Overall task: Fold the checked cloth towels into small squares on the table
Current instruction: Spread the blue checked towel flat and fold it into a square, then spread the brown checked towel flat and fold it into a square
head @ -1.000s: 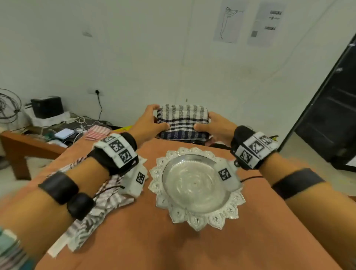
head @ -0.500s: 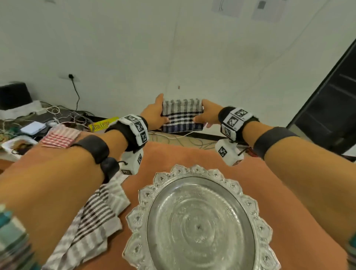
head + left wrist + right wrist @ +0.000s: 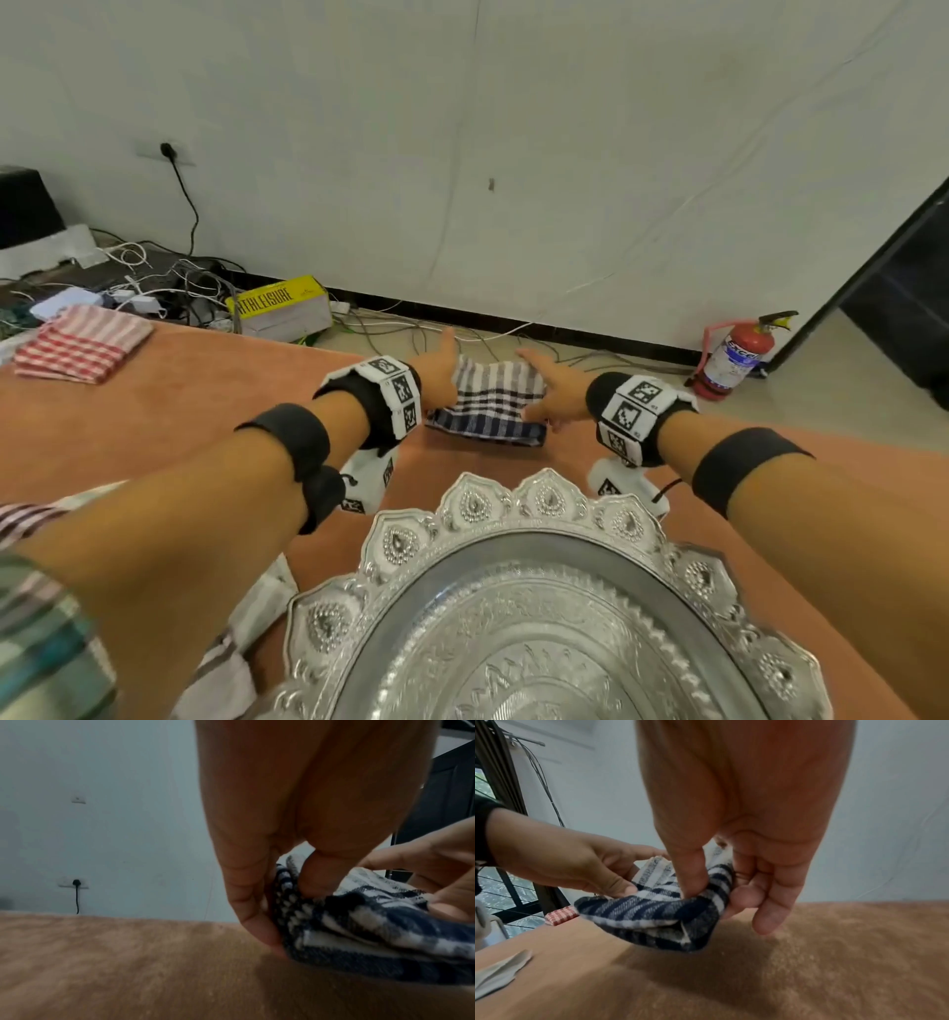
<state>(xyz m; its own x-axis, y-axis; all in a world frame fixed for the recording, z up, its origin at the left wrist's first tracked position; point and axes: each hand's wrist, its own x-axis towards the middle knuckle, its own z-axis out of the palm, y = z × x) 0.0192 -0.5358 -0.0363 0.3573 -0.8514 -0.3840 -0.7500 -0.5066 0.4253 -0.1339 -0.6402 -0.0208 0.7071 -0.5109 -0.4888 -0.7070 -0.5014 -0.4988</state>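
A folded blue-and-white checked towel (image 3: 488,403) hangs just above the far edge of the orange table (image 3: 205,411). My left hand (image 3: 436,375) pinches its left side between thumb and fingers (image 3: 257,912). My right hand (image 3: 554,390) pinches its right side, thumb on top, fingers (image 3: 770,902) under it. The wrist views show the blue towel (image 3: 654,914) (image 3: 359,927) sagging a little above the tabletop. A folded red checked towel (image 3: 82,344) lies at the table's far left. A brown striped towel (image 3: 226,663) lies unfolded under my left forearm.
An ornate silver tray (image 3: 539,632) fills the near middle of the table. Beyond the far edge are floor cables, a yellow box (image 3: 282,308) and a red fire extinguisher (image 3: 734,354). A dark doorway stands at the right.
Both hands have carried the folded blue towel forward and down, from chest height to just above the table's far edge. The head has tilted down, so the tray looms larger.
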